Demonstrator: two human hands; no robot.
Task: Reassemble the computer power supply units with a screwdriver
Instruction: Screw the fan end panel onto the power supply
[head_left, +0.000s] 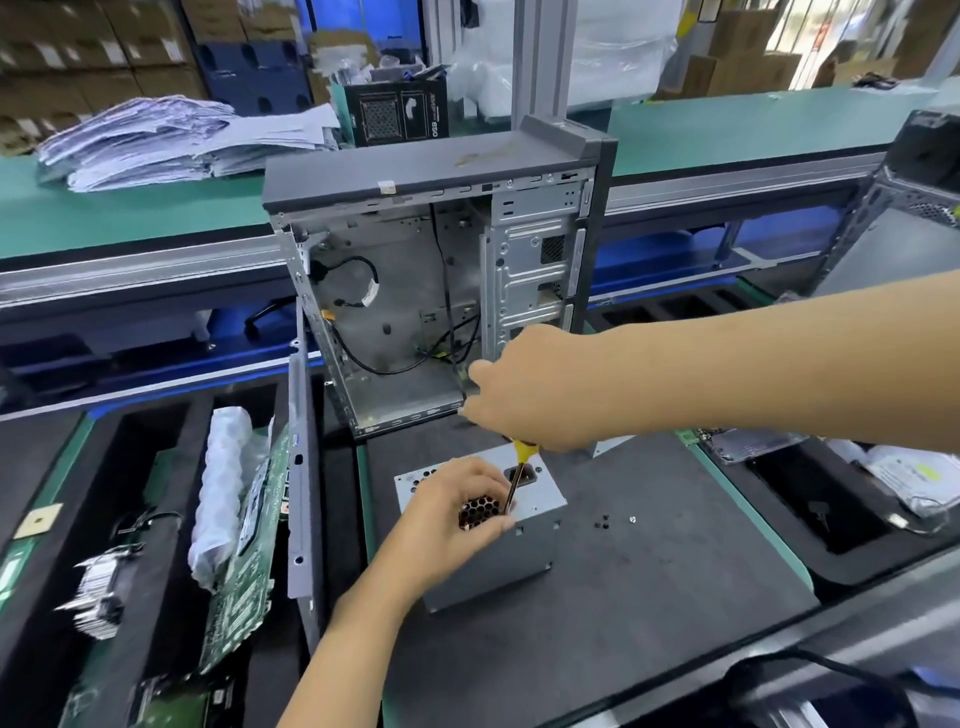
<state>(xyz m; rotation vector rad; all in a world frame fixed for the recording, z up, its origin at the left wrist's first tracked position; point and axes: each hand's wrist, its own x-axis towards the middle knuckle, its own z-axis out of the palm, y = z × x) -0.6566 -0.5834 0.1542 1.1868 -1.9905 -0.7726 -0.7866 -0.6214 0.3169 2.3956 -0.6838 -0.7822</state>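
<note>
open pc case (415, 291) upright; paper stack (171, 140) behind.

Bare forearms (no sleeves, gloves)

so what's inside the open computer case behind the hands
Inside the computer case: black cables looped along the bare metal back wall and a drive cage at right. The right hand covers the lower right corner.

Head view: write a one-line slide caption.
Left hand steadies a grey power supply unit while the right hand drives a yellow-handled screwdriver into its top face.
</note>
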